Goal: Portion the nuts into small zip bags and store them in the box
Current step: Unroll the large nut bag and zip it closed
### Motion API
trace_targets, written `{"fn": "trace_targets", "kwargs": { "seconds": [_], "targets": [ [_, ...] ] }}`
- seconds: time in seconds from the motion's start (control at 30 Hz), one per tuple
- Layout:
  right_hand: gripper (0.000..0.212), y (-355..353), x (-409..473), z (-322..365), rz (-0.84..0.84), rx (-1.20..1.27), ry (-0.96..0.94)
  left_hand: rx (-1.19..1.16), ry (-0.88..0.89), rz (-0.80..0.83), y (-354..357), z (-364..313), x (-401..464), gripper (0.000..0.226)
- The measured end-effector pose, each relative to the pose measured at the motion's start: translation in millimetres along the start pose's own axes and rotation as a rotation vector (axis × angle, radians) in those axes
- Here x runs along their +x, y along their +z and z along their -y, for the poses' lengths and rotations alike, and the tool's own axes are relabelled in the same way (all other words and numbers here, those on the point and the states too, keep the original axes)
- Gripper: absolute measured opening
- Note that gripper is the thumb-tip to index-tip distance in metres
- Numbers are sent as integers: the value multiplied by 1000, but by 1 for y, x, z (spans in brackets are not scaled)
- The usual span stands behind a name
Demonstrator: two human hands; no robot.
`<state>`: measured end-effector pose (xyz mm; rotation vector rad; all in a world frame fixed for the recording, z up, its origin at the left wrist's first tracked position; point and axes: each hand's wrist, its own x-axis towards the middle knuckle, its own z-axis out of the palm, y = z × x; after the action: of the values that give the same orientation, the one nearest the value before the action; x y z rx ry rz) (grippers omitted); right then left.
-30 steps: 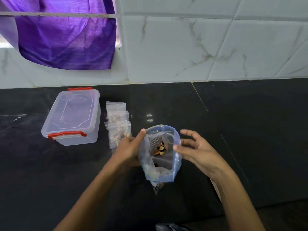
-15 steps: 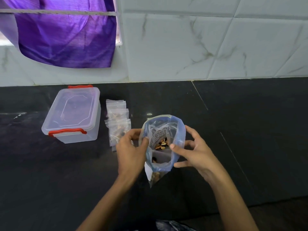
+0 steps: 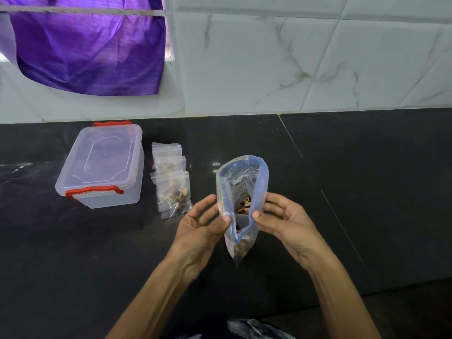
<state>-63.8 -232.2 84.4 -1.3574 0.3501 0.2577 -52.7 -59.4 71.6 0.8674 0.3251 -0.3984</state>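
Note:
A large clear zip bag with a blue zip rim stands upright between my hands above the dark counter, its mouth open and mixed nuts visible inside. My left hand pinches the rim's left side with thumb and fingers. On the right side of the rim, my right hand pinches it the same way. Several small zip bags with nuts lie in an overlapping row to the left. Further left stands the clear plastic box, its lid on, with red clips.
The black stone counter stretches to the right and toward me. A white marbled tile wall rises behind it. A purple cloth hangs at the upper left.
Both hands have slid toward the near part of the rim, squeezing the bag's mouth from a rounder opening into a narrower, taller one. The bag has risen slightly.

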Motion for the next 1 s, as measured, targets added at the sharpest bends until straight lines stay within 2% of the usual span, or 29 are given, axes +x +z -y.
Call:
{"fn": "trace_targets", "kwargs": {
  "seconds": [0.07, 0.13, 0.2, 0.27, 0.37, 0.47, 0.57, 0.67, 0.73, 0.83, 0.9, 1.0],
  "targets": [
    [37, 1, 0, 0, -44, -111, 27, -62, 7, -80, 3, 2, 2, 47],
    [28, 4, 1, -1, -184, -186, 11, -27, 35, -169, 4, 3, 2, 40],
    [20, 10, 1, -4, -386, -323, -79, 108, 121, -290, 5, 6, 2, 33],
    [19, 19, 0, -9, -501, -436, -186, 287, 244, -379, 7, 11, 2, 29],
    [24, 28, -5, -7, -427, -449, -163, 424, 338, -371, 10, 14, 1, 25],
    [41, 31, -11, -1, -249, -170, 8, 441, 262, -277, 9, 13, -2, 26],
    [49, 30, -9, -4, -266, -53, 63, 492, 219, -248, 10, 16, -3, 34],
    [50, 35, -9, -9, -388, -147, -22, 562, 327, -342, 15, 16, -5, 39],
    [47, 35, -9, -10, -436, -254, -120, 629, 415, -336, 17, 13, -7, 41],
    [37, 32, -12, 1, -292, -309, -30, 636, 358, -248, 21, 8, -11, 44],
    [50, 28, -11, 4, -200, -320, 53, 632, 299, -233, 21, 7, -11, 47],
    [48, 23, -6, 1, -277, -387, -6, 654, 319, -296, 19, 6, -11, 51]
  ]
}}
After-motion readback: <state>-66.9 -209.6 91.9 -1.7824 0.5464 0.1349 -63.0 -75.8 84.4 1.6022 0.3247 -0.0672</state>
